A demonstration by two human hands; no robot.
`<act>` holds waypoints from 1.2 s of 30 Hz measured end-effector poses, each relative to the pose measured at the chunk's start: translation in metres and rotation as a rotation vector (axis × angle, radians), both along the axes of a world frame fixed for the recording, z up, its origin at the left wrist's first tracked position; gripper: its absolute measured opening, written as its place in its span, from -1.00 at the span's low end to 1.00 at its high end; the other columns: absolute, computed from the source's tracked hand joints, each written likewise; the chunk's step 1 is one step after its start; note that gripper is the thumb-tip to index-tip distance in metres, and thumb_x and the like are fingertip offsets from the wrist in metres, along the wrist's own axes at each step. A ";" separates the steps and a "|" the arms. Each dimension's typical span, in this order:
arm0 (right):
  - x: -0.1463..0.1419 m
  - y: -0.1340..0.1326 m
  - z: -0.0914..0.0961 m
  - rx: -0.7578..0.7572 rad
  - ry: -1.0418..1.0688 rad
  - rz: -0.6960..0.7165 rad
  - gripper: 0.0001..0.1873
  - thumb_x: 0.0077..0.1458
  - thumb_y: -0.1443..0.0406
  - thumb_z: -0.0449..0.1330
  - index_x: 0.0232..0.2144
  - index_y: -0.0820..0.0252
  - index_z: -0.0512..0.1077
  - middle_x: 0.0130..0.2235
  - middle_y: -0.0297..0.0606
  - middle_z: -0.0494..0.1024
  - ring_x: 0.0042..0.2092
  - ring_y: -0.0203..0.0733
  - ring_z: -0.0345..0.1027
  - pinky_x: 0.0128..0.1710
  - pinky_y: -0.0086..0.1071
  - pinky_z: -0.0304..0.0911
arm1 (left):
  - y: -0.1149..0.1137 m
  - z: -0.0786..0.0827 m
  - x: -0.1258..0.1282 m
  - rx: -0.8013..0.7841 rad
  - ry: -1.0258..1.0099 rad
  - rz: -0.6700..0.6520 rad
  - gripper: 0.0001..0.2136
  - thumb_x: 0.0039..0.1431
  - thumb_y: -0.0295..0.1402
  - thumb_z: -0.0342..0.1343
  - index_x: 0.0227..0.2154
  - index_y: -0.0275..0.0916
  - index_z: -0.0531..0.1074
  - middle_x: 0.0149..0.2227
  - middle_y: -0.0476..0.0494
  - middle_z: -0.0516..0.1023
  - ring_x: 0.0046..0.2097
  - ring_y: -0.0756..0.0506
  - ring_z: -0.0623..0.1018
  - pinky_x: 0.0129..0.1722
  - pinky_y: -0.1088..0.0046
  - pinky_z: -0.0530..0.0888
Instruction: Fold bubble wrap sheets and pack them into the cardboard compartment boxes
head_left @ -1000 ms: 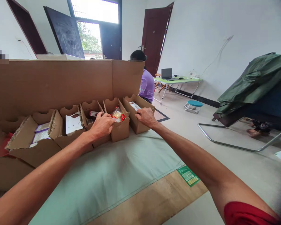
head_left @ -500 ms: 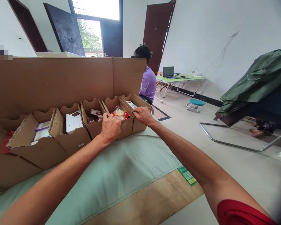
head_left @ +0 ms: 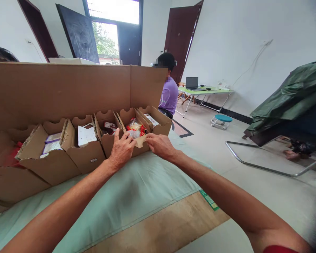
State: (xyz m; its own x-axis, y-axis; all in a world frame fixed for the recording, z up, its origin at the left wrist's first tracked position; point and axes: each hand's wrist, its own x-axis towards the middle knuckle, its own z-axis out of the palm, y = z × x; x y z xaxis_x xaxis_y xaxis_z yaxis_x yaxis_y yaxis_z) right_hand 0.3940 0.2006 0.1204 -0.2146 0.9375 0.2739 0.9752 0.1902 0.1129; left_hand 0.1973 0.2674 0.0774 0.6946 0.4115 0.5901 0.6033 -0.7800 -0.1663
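a tall cardboard panel is stood upright just beyond the grip, and it seems to be what keeps the row of open boxes backed up in a line on the pale green cloth, which is spread over a wooden tabletop on the near side of the hands. a seated person in a purple shirt is seen well beyond the grip, past the end of the panel. the small box is gripped from the front by both hands, one at each side of its near wall, probably so that it is steadied against its neighbours, which lean on it from either side. the left hand is laid flat and unclenched, its fingers spread over the box's near rim and nothing enclosed in it. the right hand is brought up to a pale flap at that rim; its fingertips are touching the flap, but whether the flap is pinched or only pressed cannot be told. red and clear snack packets are seen inside the box, just beyond the fingertips.
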 end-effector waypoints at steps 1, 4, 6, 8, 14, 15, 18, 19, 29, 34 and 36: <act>0.000 -0.002 -0.005 0.001 -0.004 -0.010 -0.74 0.29 0.40 0.13 -0.10 0.11 0.60 0.07 -0.22 0.61 -0.18 -0.13 0.52 -0.28 -0.32 0.22 | 0.001 -0.001 -0.001 -0.002 0.001 -0.008 -0.70 0.33 -0.51 -0.02 -0.12 -0.17 0.62 -0.18 -0.26 0.68 0.13 -0.32 0.53 0.35 -0.36 0.04; 0.003 -0.011 -0.015 0.106 0.027 -0.016 -0.72 0.33 0.38 0.09 -0.05 0.18 0.58 0.13 -0.12 0.57 -0.13 -0.11 0.50 -0.19 -0.28 0.23 | 0.001 0.001 -0.001 -0.021 -0.038 -0.011 -0.71 0.34 -0.49 -0.01 -0.06 -0.18 0.59 -0.10 -0.27 0.68 0.15 -0.30 0.52 0.37 -0.32 0.04; 0.005 -0.018 -0.017 0.214 0.058 0.041 -0.73 0.36 0.35 0.07 -0.10 0.19 0.58 0.05 -0.10 0.60 -0.13 -0.10 0.48 -0.16 -0.26 0.22 | -0.003 0.002 -0.002 -0.030 -0.109 0.006 -0.66 0.33 -0.47 0.02 0.10 -0.24 0.51 0.08 -0.35 0.61 0.24 -0.33 0.47 0.38 -0.28 0.07; 0.004 -0.021 -0.018 0.274 0.074 0.140 -0.74 0.36 0.34 0.07 -0.14 0.17 0.58 -0.03 -0.12 0.64 -0.13 -0.09 0.47 -0.14 -0.24 0.23 | -0.015 -0.002 -0.007 -0.031 -0.195 0.021 -0.54 0.32 -0.44 0.06 0.26 -0.28 0.36 0.25 -0.41 0.48 0.33 -0.35 0.39 0.40 -0.22 0.07; -0.003 0.005 -0.023 0.159 0.084 0.145 -0.33 0.15 0.39 0.24 0.31 0.28 0.30 0.39 0.08 0.28 0.20 0.15 0.36 0.09 -0.06 0.32 | -0.076 -0.063 -0.058 -0.098 -0.226 0.052 -0.45 0.29 -0.46 0.06 0.34 -0.24 0.21 0.34 -0.44 0.35 0.38 -0.35 0.33 0.39 -0.16 0.17; -0.004 0.011 -0.024 0.138 0.089 0.122 -0.30 0.13 0.39 0.24 0.32 0.30 0.27 0.40 0.09 0.25 0.18 0.16 0.38 0.09 -0.04 0.33 | -0.086 -0.078 -0.071 -0.133 -0.212 0.065 -0.46 0.27 -0.47 0.06 0.31 -0.23 0.25 0.34 -0.43 0.35 0.37 -0.36 0.34 0.37 -0.16 0.23; -0.008 0.017 -0.022 0.159 0.114 0.117 -0.36 0.14 0.38 0.22 0.28 0.24 0.32 0.40 0.05 0.25 0.16 0.14 0.40 0.07 -0.05 0.35 | -0.107 -0.117 -0.107 -0.240 -0.208 0.109 -0.53 0.24 -0.48 0.05 0.21 -0.18 0.37 0.33 -0.40 0.37 0.33 -0.37 0.39 0.27 -0.13 0.40; -0.012 0.016 -0.020 0.194 0.122 0.119 -0.42 0.15 0.37 0.20 0.24 0.20 0.37 0.39 0.02 0.26 0.15 0.13 0.41 0.06 -0.06 0.35 | -0.111 -0.127 -0.117 -0.276 -0.225 0.132 -0.55 0.24 -0.46 0.06 0.19 -0.17 0.40 0.32 -0.39 0.38 0.31 -0.37 0.41 0.23 -0.11 0.44; -0.109 0.056 0.025 0.187 -0.019 0.197 -0.55 0.17 0.38 0.23 0.12 0.24 0.47 0.12 0.02 0.58 0.22 0.16 0.26 0.14 -0.09 0.04 | -0.106 -0.143 -0.133 -0.399 -0.382 0.195 -0.69 0.28 -0.37 0.07 0.04 -0.24 0.51 0.19 -0.43 0.51 0.19 -0.37 0.52 0.12 -0.09 0.55; -0.120 0.078 0.027 0.072 0.015 0.133 -0.77 0.19 0.43 0.13 -0.19 0.19 0.57 -0.18 -0.09 0.68 -0.06 0.04 0.41 0.01 -0.15 0.03 | -0.103 -0.140 -0.140 -0.463 -0.489 0.230 -0.67 0.28 -0.37 0.05 0.08 -0.20 0.49 0.18 -0.38 0.52 0.18 -0.33 0.53 0.16 -0.10 0.51; -0.113 0.059 0.025 0.087 0.052 0.184 -0.77 0.22 0.43 0.09 -0.26 0.15 0.54 -0.24 -0.17 0.67 -0.11 -0.02 0.41 0.01 -0.18 0.05 | -0.100 -0.138 -0.144 -0.505 -0.564 0.255 -0.63 0.29 -0.37 0.03 0.13 -0.20 0.45 0.17 -0.36 0.52 0.19 -0.31 0.52 0.19 -0.09 0.49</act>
